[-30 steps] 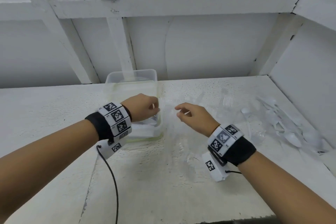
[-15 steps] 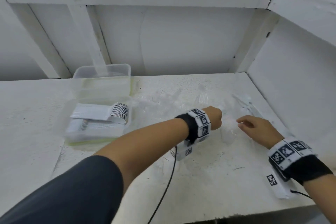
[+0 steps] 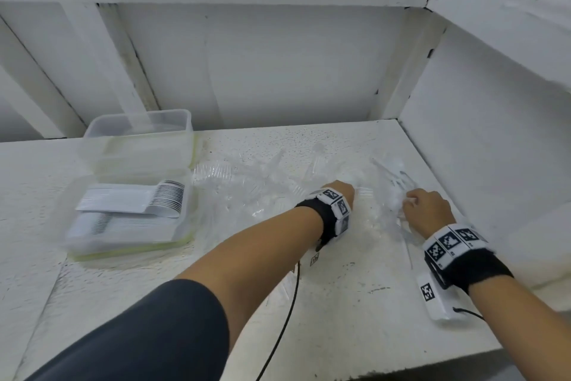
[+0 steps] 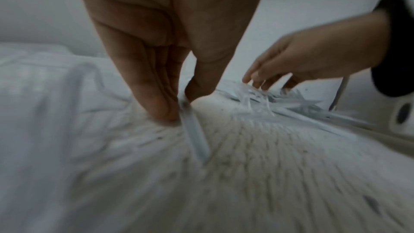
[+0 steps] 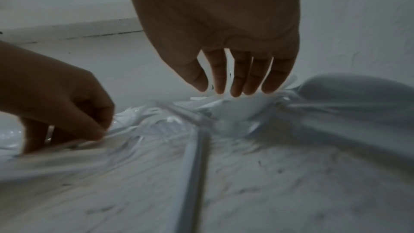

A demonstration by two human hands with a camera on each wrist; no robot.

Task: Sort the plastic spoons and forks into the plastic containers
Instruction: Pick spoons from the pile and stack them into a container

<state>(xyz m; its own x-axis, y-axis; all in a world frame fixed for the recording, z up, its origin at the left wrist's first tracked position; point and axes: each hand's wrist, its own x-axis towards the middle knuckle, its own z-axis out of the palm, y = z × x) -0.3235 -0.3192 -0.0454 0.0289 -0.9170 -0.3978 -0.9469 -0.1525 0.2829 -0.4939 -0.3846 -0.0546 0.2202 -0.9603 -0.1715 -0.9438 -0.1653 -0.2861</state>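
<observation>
Two clear plastic containers stand at the left: the far container (image 3: 136,139) looks empty, the near container (image 3: 185,226) holds stacked utensils (image 3: 129,204). Clear forks (image 3: 247,183) lie scattered in the middle and white spoons (image 3: 398,176) are piled at the right. My left hand (image 3: 341,193) is down on the table between them; its thumb and fingers (image 4: 161,107) pinch the handle of a clear utensil (image 4: 196,137), fork or spoon I cannot tell. My right hand (image 5: 224,89) hovers over the spoon pile (image 5: 246,105), its straight fingertips touching it.
A white wall closes the table's right side just past the spoons, and a back wall with beams stands behind the containers. A long clear handle (image 5: 195,166) lies under my right wrist. The table's front edge (image 3: 386,368) runs near my forearms.
Both hands have moved right, away from the near container, to the loose utensils. My left hand has pinched a clear utensil; my right hand has come down onto the spoon pile.
</observation>
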